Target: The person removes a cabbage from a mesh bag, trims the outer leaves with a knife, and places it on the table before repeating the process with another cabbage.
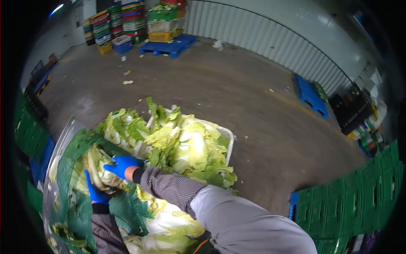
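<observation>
Both my hands wear blue gloves and hold one cabbage (101, 169) over a green mesh net (69, 169) on a metal table (59, 148). My left hand (96, 190) is at the cabbage's lower left side, its fingers curved against it. My right hand (122, 165) grips the upper right side, fingers bent onto the leaves. Loose white and yellow-green cabbage leaves (173, 222) lie by the table's near edge. Just beyond my right forearm, a white crate (228, 142) is heaped with leaves (192, 146).
Green crates (347, 199) stand stacked at the right, with more at the far left. Blue pallets (169, 46) and coloured crate stacks (133, 21) are along the back. Leaf scraps (127, 82) lie on the concrete floor (190, 80).
</observation>
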Demonstrator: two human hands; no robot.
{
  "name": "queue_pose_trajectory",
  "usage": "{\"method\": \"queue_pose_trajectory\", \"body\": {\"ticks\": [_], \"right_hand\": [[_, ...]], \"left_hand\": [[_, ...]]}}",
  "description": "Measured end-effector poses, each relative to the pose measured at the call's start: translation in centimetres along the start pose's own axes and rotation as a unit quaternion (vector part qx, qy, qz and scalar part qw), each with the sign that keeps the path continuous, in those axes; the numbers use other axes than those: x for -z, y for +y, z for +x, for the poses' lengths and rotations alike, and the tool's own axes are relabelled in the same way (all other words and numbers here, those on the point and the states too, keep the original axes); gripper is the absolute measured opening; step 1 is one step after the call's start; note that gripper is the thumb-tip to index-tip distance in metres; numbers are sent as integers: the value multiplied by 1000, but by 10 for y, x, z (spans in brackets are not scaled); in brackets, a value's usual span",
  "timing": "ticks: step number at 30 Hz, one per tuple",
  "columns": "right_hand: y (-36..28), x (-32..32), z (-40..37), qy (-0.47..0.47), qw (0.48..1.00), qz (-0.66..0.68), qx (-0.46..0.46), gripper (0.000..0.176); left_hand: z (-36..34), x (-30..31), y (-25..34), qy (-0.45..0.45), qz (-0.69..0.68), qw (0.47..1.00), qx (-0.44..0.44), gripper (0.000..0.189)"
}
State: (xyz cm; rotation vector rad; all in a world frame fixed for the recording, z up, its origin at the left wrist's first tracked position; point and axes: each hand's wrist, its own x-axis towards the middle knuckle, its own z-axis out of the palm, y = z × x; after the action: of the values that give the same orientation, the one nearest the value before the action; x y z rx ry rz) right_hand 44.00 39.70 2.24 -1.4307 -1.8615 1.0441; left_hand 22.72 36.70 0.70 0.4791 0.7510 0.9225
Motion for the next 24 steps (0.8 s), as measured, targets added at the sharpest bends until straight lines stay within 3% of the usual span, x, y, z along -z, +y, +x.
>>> {"method": "queue_pose_trajectory", "body": {"ticks": [1, 3, 4, 5, 6, 7, 8, 9, 11, 13, 16, 17, 20, 21, 23, 24], "right_hand": [[8, -15, 8, 36, 999, -15, 17, 81], [-10, -5, -2, 1, 996, 91, 2, 82], [-28, 9, -11, -27, 995, 95, 5, 82], [-30, -7, -9, 40, 992, 108, 47, 67], [-43, -5, -11, 16, 992, 116, 39, 68], [-55, -3, -12, -9, 991, 126, 35, 69], [-60, -10, -10, -25, 984, 169, 53, 65], [-61, -22, -7, -19, 977, 210, 26, 66], [-55, -61, 5, -31, 957, 289, -17, 67], [-61, -50, -11, -66, 972, 215, -65, 72], [-63, -59, -38, -38, 984, 176, -20, 59], [-61, -63, -47, -45, 980, 195, -1, 52], [-43, -82, -80, -65, 965, 253, 39, 54], [-46, -78, -99, -54, 984, 162, 43, 57], [-76, -50, -139, -176, 965, 192, 30, 50], [-74, -47, -155, -197, 961, 191, 46, 50]], "left_hand": [[-5, -49, -3, 113, -82, 987, -85, 82], [-11, -29, 22, 27, -90, 993, -78, 75], [-23, -45, 34, 9, -50, 993, -109, 67], [-24, -9, 46, 37, 50, 981, -183, 63], [-25, 26, 58, 81, 150, 953, -251, 59], [-40, 9, 71, 128, -20, 974, -186, 57], [-46, -8, 74, 143, -71, 975, -155, 54], [-34, 52, 75, -93, 105, 978, -152, 54], [-22, 80, 41, 26, -4, 987, -158, 54], [-23, 87, 14, 116, -85, 979, -148, 55], [-39, 61, -19, 164, -65, 967, -182, 56], [-60, 32, -24, 139, -68, 970, -188, 58], [-113, 9, -61, 192, -69, 947, -247, 54], [-141, -11, -71, 181, -91, 946, -252, 53], [-194, -35, -97, 197, -50, 938, -281, 53], [-219, -20, -125, 257, 11, 922, -290, 50]]}}
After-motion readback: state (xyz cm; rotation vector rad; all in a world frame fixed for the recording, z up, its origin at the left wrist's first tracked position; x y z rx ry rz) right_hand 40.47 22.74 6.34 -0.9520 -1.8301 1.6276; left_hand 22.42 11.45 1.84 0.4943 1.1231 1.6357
